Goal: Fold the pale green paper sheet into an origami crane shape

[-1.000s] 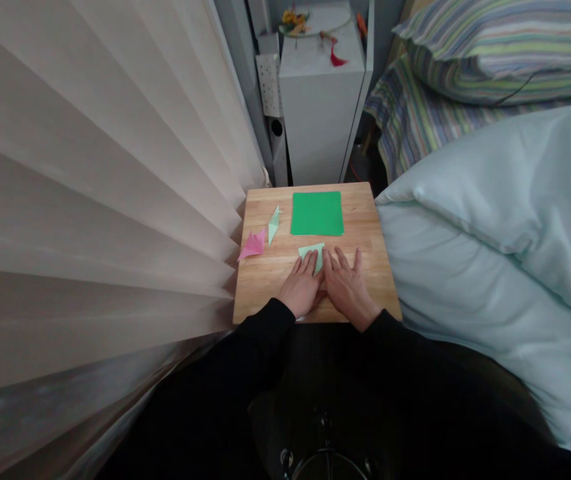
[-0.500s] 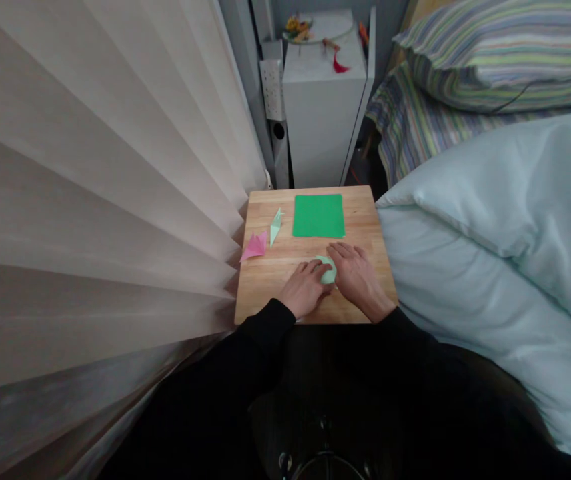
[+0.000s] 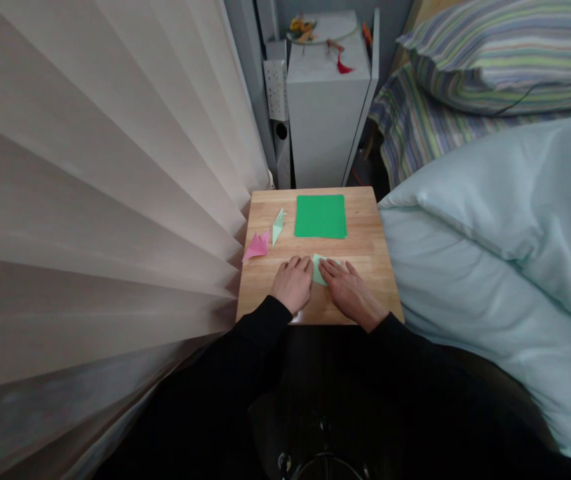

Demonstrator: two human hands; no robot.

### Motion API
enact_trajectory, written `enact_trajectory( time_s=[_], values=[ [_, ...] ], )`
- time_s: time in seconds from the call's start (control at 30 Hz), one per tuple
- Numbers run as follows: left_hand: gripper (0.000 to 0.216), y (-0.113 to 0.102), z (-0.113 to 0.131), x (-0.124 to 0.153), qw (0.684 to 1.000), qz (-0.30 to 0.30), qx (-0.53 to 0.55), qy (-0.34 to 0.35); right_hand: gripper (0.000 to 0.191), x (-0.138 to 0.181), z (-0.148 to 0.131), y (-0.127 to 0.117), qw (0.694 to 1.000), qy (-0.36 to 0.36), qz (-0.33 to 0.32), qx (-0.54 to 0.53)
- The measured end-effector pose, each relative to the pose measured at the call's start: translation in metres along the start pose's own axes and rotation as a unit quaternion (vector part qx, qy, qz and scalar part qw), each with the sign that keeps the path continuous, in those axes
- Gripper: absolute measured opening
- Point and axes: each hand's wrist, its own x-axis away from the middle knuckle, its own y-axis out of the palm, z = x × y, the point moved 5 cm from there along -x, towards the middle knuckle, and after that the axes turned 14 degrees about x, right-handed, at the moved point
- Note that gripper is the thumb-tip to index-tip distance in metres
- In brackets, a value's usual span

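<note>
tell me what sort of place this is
Most likely a bedroom: a striped pillow and a pale quilt are on the right, and a pleated curtain hangs on the left.

1. And here's the paper [image 3: 318,273], small and pale green!
2. It's lying flat on the worktop [image 3: 258,287], around the middle.
3. Left edge beside the left fingers [image 3: 295,263], right part covered by the right fingers [image 3: 332,269]!

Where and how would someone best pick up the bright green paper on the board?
Probably by its near right corner, pinched from the right: the green paper lies flat, so only an edge offers a hold, and wood of the board shows on that side, while the pale green folded paper sits close to its left edge.
</note>
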Motion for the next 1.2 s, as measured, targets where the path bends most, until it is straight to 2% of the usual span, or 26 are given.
enact_trajectory(
  time_s=[0.43,0.6,0.7,0.87,1.03,1.2],
  values=[
    [0.041,0.002,-0.004,-0.007,1.0,0.022,0.008,-0.013,0.054,0.001,-0.014,-0.005,0.999,0.031,0.024,0.031],
    [0.038,0.003,-0.007,-0.006,0.998,0.044,0.028,-0.042,0.036,-0.007,0.005,-0.018,0.992,0.115,0.048,0.009],
    [0.043,0.006,-0.003,-0.006,0.999,0.042,0.026,-0.012,0.032,-0.01,0.004,-0.019,0.995,0.087,0.049,0.017],
    [0.042,0.011,0.001,-0.006,0.999,0.023,0.023,0.012,0.039,-0.006,-0.012,-0.012,0.997,0.048,0.039,0.049],
    [0.042,0.012,0.0,-0.008,0.999,0.028,0.023,0.004,0.051,-0.003,-0.021,-0.008,0.995,0.05,0.033,0.073],
    [0.042,0.012,-0.005,-0.014,0.999,0.028,0.038,-0.014,0.054,-0.002,-0.025,-0.005,0.995,0.052,0.033,0.075]
  ],
)
